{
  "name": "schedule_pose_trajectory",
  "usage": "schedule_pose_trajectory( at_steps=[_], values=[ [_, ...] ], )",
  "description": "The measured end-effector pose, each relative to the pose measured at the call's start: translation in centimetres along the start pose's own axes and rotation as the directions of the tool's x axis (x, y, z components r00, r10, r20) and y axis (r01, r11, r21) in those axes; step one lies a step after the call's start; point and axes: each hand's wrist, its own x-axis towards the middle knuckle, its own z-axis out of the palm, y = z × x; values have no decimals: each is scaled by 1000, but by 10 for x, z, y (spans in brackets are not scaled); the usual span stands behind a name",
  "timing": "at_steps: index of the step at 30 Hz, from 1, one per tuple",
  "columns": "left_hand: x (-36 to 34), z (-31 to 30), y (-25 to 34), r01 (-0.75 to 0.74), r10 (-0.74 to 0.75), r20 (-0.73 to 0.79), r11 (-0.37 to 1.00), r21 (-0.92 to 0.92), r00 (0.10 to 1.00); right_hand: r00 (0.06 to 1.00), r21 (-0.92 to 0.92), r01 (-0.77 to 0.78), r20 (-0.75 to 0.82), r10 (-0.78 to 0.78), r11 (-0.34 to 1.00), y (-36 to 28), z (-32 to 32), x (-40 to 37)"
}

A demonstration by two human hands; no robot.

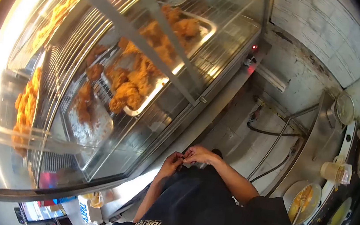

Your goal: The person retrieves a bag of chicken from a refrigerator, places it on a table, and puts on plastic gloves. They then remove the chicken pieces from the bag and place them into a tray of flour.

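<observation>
Left hand (172, 162) and right hand (198, 153) meet fingertip to fingertip at centre, fingers curled. Cannot tell whether they pinch anything. Just left: glass warming cabinet (210, 99), with fried chicken (134, 85) on trays inside. Right: steel counter (319, 137), plastic jug (335, 171), plate (289, 197).

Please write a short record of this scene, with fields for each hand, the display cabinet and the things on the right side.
left hand: left hand raised in front of the dark shirt, fingertips meeting the other hand
right hand: right hand, fingers pinched against the left; anything held is too small to tell
cabinet: glass display cabinet beside the hands, red light lit
inside cabinet: fried chicken on a metal tray
right side: steel counter with a lidded cup and a plate of yellow food
</observation>
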Motion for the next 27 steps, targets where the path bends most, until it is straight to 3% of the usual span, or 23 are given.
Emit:
schedule_pose_trajectory(
  at_steps=[5, 7, 11, 12, 14, 18, 20, 21, 24, 27],
  values=[
    [6, 2, 7, 13, -15, 63, 999, 36, 998, 999, 68, 22, -36, -19, 997, 3, -2, -2],
    [8, 7, 9, 67, -69, 11, 991, 116, 998, 998, -22, -2, -68, 1, 1000, 6, -5, -2],
    [11, 16, 9, 84, -88, 12, 977, 199, 996, 999, 70, 10, -33, -7, 997, 25, -13, 7],
    [10, 22, 11, 108, -103, -36, 975, 195, 994, 999, 115, 9, -36, -5, 993, 28, -17, 9],
    [15, 27, 7, 153, -128, -134, 968, 198, 983, 999, 37, -5, 32, 4, 999, 33, -23, 12],
    [23, 17, -40, 267, -262, -56, 953, 141, 964, 995, 123, 55, 79, -65, 991, 83, -16, 17],
    [24, 16, -53, 437, -447, 43, 888, 142, 893, 997, 261, -16, 75, -3, 965, 114, -2, 16],
    [26, 17, -57, 485, -503, 71, 856, 177, 861, 998, 212, -41, 56, 30, 976, 122, 3, 16],
    [27, 12, -89, 553, -566, 87, 822, 141, 820, 995, 314, -99, 12, 101, 944, 152, 18, 19],
    [30, 6, -97, 570, -581, 49, 808, 149, 812, 997, 254, -42, -46, 56, 966, 156, 20, 22]
  ],
)
